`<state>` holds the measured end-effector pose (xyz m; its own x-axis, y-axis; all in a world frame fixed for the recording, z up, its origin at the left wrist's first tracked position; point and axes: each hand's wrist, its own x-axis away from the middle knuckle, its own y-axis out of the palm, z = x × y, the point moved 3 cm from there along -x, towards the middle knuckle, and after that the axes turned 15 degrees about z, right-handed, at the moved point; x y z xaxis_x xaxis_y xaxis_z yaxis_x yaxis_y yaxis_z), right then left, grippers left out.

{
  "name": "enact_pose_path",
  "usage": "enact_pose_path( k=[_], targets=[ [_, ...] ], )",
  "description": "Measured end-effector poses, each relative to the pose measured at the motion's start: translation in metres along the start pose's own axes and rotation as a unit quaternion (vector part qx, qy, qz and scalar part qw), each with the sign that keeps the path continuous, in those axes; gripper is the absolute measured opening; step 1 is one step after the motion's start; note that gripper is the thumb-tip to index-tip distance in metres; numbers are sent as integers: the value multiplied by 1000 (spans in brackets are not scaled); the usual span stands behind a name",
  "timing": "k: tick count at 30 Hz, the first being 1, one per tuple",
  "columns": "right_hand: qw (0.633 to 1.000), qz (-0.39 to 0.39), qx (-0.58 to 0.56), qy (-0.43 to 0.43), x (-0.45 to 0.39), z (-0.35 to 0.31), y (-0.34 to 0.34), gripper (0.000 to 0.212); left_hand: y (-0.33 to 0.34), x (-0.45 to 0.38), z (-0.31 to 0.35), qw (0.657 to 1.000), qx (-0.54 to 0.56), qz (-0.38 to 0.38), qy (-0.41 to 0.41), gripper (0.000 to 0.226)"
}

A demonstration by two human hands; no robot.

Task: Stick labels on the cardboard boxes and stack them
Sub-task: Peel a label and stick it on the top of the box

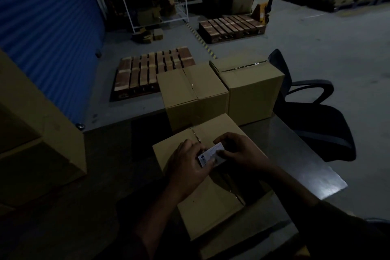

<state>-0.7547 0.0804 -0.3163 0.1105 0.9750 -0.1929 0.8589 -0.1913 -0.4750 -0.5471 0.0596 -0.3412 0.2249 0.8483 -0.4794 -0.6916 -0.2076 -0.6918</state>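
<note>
**Two hands on one label**

Two hands hold a white label just above the near box on the table. The left hand pinches the label's left end, thumb on top; the right hand pinches its right end with curled fingers. Beyond the near box stand a middle box and, touching it on the right, a far box. A chair stands right of the table, and a pallet lies on the floor behind.
</note>
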Motion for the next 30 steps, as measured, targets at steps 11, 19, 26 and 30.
enact_pose_path(
  k=[11,19,26,30],
  targets=[
    [991,6,-134,18,10,-7,-4,16,1,-3,-7,998,27,8,-51,38],
    [982,12,-183,42,12,-5,-6,15,-1,-4,-4,997,40,14,-58,41],
    [960,96,-243,103,23,-4,-25,19,-3,-1,-5,994,70,18,-81,33],
    [948,142,-250,139,37,-2,-32,19,-2,-1,-7,988,94,39,-114,33]
  ],
)
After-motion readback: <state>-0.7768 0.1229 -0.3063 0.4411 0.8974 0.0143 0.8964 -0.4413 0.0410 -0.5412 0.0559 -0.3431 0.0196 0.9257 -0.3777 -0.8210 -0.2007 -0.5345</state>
